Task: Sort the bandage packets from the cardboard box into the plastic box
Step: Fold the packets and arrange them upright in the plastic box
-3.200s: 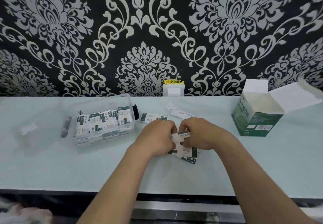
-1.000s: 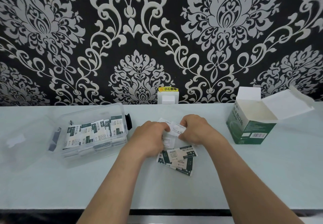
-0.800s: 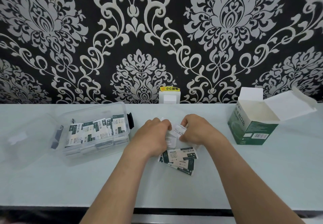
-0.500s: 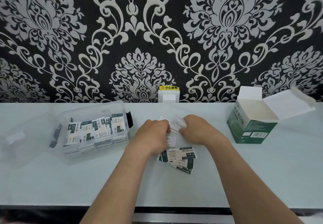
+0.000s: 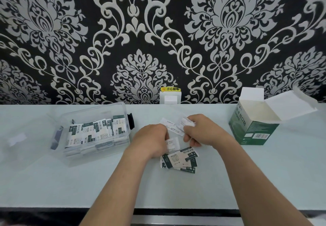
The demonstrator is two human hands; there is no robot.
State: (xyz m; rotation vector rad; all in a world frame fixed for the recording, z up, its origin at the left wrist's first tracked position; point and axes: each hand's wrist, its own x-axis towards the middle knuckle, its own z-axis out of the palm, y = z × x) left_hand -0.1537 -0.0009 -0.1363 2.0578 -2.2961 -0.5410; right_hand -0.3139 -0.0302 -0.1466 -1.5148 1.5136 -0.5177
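Right hand (image 5: 202, 133), knuckles up, pinches thin white paper bandage packet (image 5: 187, 122); left hand (image 5: 151, 142), fingers curled, grips second flat white packet (image 5: 172, 144), mid-surface.

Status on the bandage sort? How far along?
Done: many packets already sit in the plastic box. In hand: the right hand pinches a white packet; the left hand holds another. Left: the stack on the table by the hands. The cardboard box stands open; its bottom is hidden.
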